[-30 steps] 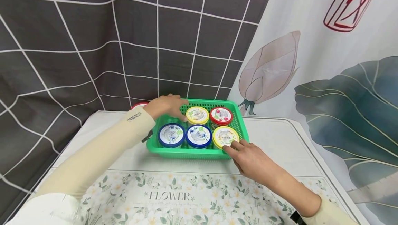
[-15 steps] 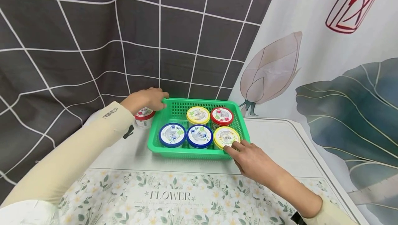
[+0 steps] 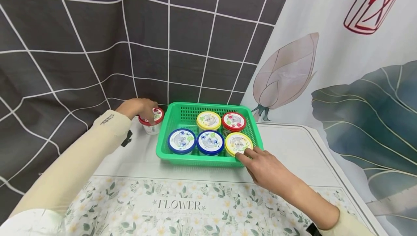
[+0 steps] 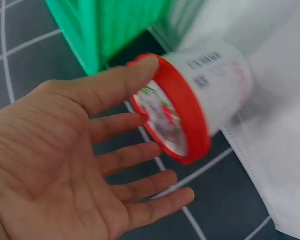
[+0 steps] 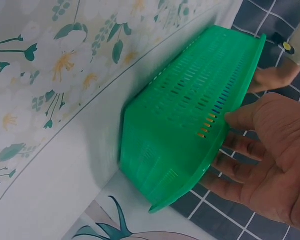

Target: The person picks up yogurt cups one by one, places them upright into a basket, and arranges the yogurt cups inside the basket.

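Observation:
My left hand (image 3: 143, 109) is over a red-lidded tub (image 4: 215, 82) standing on the table just left of the green basket (image 3: 163, 147). In the left wrist view the thumb lies at the lid's rim and the other fingers extend loosely beside it; no firm grasp shows. My right hand (image 3: 260, 163) holds the basket's front right rim, thumb outside and fingers over the edge by a yellow-lidded tub (image 3: 239, 144). Also inside the basket are two blue-lidded tubs (image 3: 181, 141), another yellow-lidded tub (image 3: 209, 120) and a red-lidded tub (image 3: 233, 121).
The basket's back left corner shows bare mesh floor. A floral mat (image 3: 182, 214) covers the table's front. Behind hangs a dark checked curtain (image 3: 140, 29), close to the basket's back edge, with a white printed curtain (image 3: 286, 73) at the right.
My left hand has moved left from above the basket, past its back left corner, to the red-lidded tub outside. The right hand stays at the basket rim.

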